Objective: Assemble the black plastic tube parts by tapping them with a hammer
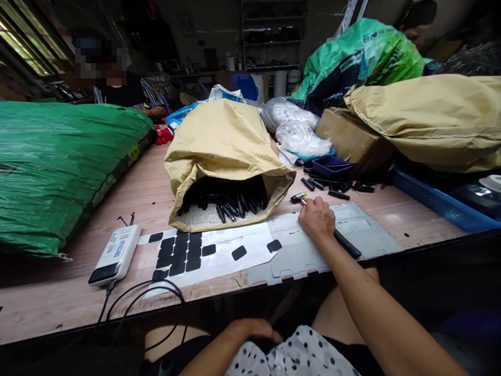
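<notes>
My right hand point(318, 219) rests on a grey flat sheet point(368, 230) on the wooden table, fingers closed round a black tool point(346, 243) whose metal tip and black-and-yellow head point(298, 197) point away from me. My left hand point(254, 330) lies low in my lap below the table edge, fingers curled down; what it touches is hidden. A tan sack point(223, 151) lies open in front of me with several black stick-like parts point(230, 203) spilling from its mouth. A white sheet point(219, 256) carries several black rounded pads point(180, 253).
A white power bank point(116, 253) with a black cable lies at left beside a big green sack point(58, 162). More black parts and a blue tray point(332, 166) sit at right, behind them another tan sack point(430, 120), a cardboard box and plastic bags. A person sits far left.
</notes>
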`<state>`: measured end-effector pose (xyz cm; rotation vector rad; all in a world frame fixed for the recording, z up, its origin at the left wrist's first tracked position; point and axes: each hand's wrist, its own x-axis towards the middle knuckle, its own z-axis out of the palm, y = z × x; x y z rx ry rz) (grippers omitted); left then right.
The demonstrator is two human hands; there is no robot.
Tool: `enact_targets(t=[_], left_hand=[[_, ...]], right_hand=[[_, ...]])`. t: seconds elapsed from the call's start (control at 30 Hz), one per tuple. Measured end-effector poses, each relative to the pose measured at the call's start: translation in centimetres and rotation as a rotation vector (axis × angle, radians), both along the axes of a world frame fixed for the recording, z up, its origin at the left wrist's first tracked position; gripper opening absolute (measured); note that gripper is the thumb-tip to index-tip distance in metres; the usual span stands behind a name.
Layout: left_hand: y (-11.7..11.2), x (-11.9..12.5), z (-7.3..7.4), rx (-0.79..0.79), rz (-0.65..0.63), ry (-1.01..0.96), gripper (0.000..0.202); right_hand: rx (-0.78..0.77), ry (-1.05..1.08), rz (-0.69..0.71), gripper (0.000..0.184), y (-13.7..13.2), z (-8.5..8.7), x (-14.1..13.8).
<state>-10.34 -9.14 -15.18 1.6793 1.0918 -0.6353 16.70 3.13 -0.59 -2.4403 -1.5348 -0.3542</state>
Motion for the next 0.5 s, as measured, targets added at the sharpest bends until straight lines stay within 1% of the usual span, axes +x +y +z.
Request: enact_targets(t=[0.07, 0.1, 0.13, 0.17, 0.23, 0.3, 0.37, 0.4, 0.5], left_hand=[[-0.8, 0.5, -0.3, -0.022, -0.078, -0.018, 0.084], [-1.0, 0.6, -0.3, -0.003, -0.092, -0.042, 0.093], [-1.1, 0.6, -0.2, 0.024, -0.096, -0.094, 0.099], [-1.1, 0.6, -0.1, 0.042, -0.116, -0.158, 0.101], [-0.7, 0.4, 0.4, 0.015, -0.178, -0.284, 0.091], [-0.3, 0.2, 0.8, -0.079, -0.236, -0.340, 0.077], [0.1, 0.0, 0.9, -0.166, -0.266, -0.322, 0.068], [0.1, -0.1, 0.9, -0.179, -0.272, -0.307, 0.065], [0.0, 0.0, 0.8, -0.141, -0.273, -0.249, 0.065]], right_hand=[[-0.001, 0.001, 0.001, 0.036, 0.0, 0.0, 0.0], [-0.001, 0.002, 0.001, 0.036, 0.0, 0.1, 0.0], [-0.002, 0.003, -0.001, 0.036, -0.1, 0.1, 0.0], [-0.003, 0.003, -0.001, 0.036, -0.1, 0.1, 0.0], [-0.003, 0.002, 0.000, 0.036, -0.1, 0.0, 0.0], [-0.002, -0.002, 0.001, 0.036, -0.1, 0.0, 0.0], [0.000, -0.005, 0.000, 0.036, -0.2, 0.0, 0.0], [0.000, -0.005, 0.000, 0.037, -0.2, 0.0, 0.0], [0.001, -0.005, 0.001, 0.037, -0.2, 0.0, 0.0]])
